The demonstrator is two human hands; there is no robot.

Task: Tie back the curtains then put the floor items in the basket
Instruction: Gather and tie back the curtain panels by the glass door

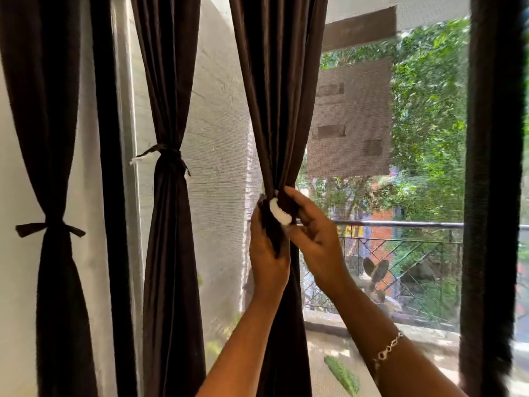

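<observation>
The dark brown fabric curtain [282, 124], mid-window, is bunched; its dark, white-tipped tie strip [280, 214] is pinched in the closed grip of the left hand [267, 250] and right hand [313, 230]. Tying is judged under way; next, the ends must be knotted snugly.

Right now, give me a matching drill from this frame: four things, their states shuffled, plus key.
Things:
1. far-left curtain
2. middle curtain
3. third curtain
4. bracelet

States:
A. on the right wrist
B. gathered, left hand and right hand holding its tie
C. tied with a white-tipped band
D. tied with an all-dark band

Pairs: 1-D, 2-C, 3-B, 4-A
</observation>
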